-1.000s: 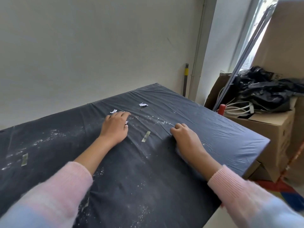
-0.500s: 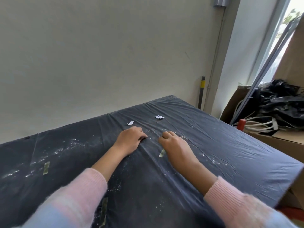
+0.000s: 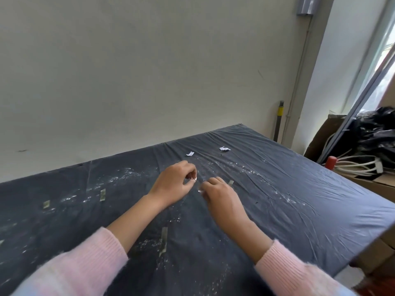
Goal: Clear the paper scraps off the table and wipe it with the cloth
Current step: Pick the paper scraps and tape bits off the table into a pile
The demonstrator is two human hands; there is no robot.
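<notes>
The left hand [image 3: 174,183] is pinching a small scrap [image 3: 193,178] in curled fingers [image 3: 188,170], the right hand [image 3: 222,197] beside it is showing curled fingers too, holding what I cannot tell, and two scraps [image 3: 189,154] are lying on the worktop [image 3: 299,189] beyond the left hand, probably needing light, careful pinches.

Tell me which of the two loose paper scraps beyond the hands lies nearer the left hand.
The left scrap, just past the left hand's knuckles; the other scrap lies farther right.

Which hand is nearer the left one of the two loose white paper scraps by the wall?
Left. The left hand lies just on the person's side of that paper scrap; the right hand is further back and to its right.
</notes>
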